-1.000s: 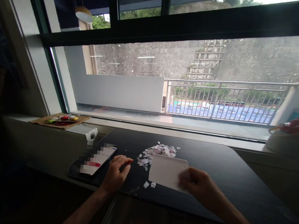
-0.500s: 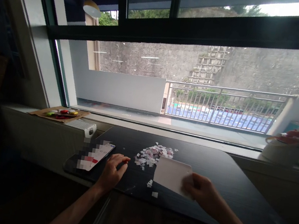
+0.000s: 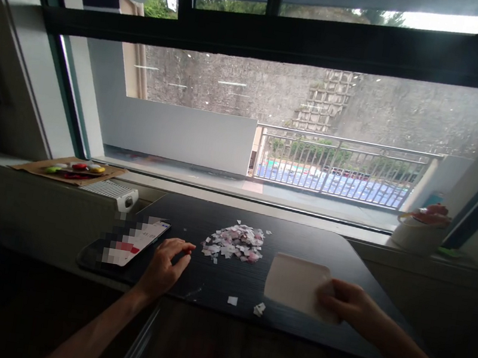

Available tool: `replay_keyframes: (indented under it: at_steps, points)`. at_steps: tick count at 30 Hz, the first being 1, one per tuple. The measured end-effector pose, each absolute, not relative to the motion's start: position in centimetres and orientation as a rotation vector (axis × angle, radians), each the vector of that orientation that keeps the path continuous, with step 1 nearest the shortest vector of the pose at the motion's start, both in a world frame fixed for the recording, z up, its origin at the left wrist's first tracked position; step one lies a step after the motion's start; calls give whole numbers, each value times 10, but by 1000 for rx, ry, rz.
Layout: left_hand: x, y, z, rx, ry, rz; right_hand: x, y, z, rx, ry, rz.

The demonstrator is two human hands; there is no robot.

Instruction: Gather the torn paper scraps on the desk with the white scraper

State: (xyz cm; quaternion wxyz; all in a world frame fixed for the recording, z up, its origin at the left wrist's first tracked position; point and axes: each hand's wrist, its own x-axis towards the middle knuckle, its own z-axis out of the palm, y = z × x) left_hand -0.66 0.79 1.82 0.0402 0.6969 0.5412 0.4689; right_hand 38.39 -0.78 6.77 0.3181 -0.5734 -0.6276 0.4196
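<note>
My right hand point(image 3: 333, 300) grips the right edge of a pale, flat card with rounded corners point(image 3: 295, 282), held over the dark tabletop to the right of a heap of small torn paper scraps point(image 3: 235, 242). The hand is blurred by motion. My left hand point(image 3: 165, 267) rests by the table's front left part, fingers bent, thumb and forefinger apart, and nothing shows between them. It is between the phone point(image 3: 140, 242) and the heap. Toward the front edge lie a single white scrap point(image 3: 232, 301) and a small clump of scraps point(image 3: 259, 309).
The black table point(image 3: 314, 245) stands against a window sill. Left of it is a white radiator valve point(image 3: 128, 200), with a cardboard piece point(image 3: 32, 166) bearing coloured items on the ledge. A white container point(image 3: 416, 234) stands on the right of the sill.
My right hand has carried the card rightward, away from the heap. The small clump of scraps has shifted right and toward the front edge. The camera view has turned slightly; my left hand is nearly unchanged.
</note>
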Motion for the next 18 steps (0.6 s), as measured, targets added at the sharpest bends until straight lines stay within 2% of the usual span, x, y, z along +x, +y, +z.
replay_keyframes:
  at_steps: [18]
  points:
    - [-10,9,18,2136,1641,1430,373,7,64,-1453,-1708,1409]
